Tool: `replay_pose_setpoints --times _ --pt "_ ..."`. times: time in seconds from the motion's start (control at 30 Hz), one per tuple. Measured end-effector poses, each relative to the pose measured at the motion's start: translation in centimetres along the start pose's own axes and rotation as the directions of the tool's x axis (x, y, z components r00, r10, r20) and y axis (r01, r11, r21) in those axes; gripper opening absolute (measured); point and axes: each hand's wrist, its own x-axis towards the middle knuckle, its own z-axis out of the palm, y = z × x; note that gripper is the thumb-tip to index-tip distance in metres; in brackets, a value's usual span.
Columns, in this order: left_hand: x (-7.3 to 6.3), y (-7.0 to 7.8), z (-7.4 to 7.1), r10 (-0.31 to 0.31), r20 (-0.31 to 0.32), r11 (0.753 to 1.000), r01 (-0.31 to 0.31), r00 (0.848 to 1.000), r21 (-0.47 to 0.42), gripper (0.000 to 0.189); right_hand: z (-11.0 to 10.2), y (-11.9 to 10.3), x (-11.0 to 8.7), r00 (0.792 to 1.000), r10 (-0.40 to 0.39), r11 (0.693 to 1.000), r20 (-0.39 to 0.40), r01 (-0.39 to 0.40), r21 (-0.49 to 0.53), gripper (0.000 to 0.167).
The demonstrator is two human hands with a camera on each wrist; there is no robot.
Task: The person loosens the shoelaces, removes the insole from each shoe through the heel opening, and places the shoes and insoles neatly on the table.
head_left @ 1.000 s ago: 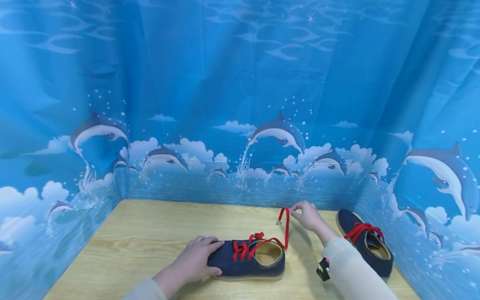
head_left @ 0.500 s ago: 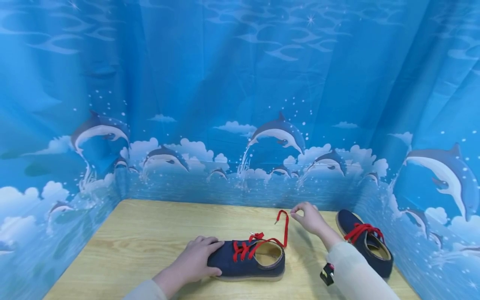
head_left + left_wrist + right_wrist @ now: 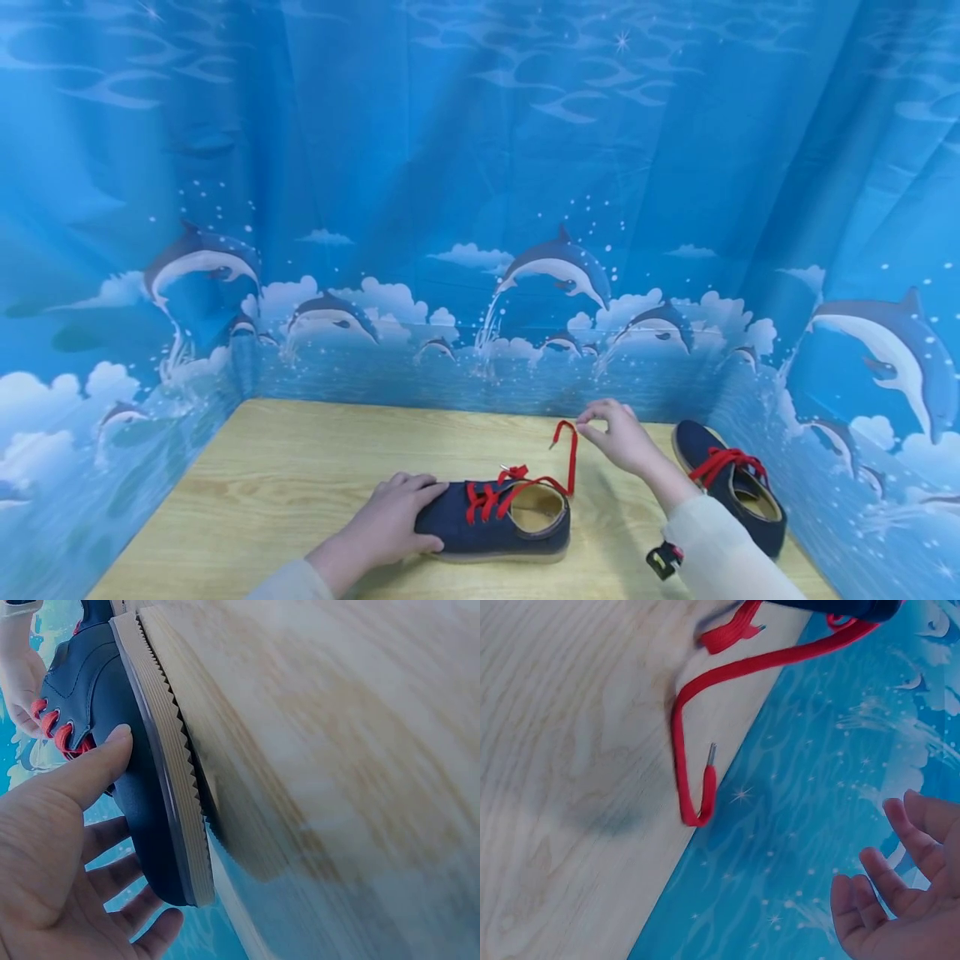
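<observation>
A navy canvas shoe [image 3: 457,540] with red laces stands on the wooden table, toe to the left. My left hand [image 3: 393,517] grips its toe, and in the left wrist view the thumb [image 3: 112,754] lies on the near side with the fingers behind. From the shoe's opening a long red shoelace [image 3: 573,462] runs to the back of the table, its metal-tipped end bent into a hook. Just right of that bend, my right hand [image 3: 618,437] hovers with loosely bent fingers. The right wrist view shows the lace [image 3: 679,750] apart from these fingers, which hold nothing.
Another navy shoe [image 3: 757,529], its red laces tied in a bow, stands at the table's right edge beside my right forearm. A dolphin-print curtain [image 3: 480,367] closes off the back and sides of the wooden table [image 3: 247,475].
My right hand has let go of the shoelace, whose bent end now lies slightly lower on the table. That hand has since moved slightly left. My left hand and the shoe have stayed put.
</observation>
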Motion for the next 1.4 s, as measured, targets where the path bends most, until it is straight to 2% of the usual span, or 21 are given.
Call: replay_pose_setpoints --times 0.67,1.13,1.4 --pt "0.1 -0.1 0.2 -0.005 0.003 1.0 0.005 1.0 -0.004 0.08 1.2 -2.5 -3.0 0.995 -0.099 0.994 0.006 0.098 0.052 0.007" --pt "-0.1 -0.1 0.3 0.001 0.004 1.0 -0.001 1.0 0.01 0.08 3.8 -2.4 -4.4 0.992 -0.126 0.992 0.013 0.126 0.024 0.011" --pt "-0.1 0.0 0.1 -0.004 0.019 1.0 0.004 1.0 0.0 0.079 4.4 -2.7 -5.0 0.989 -0.131 0.991 0.064 0.129 0.031 0.007"
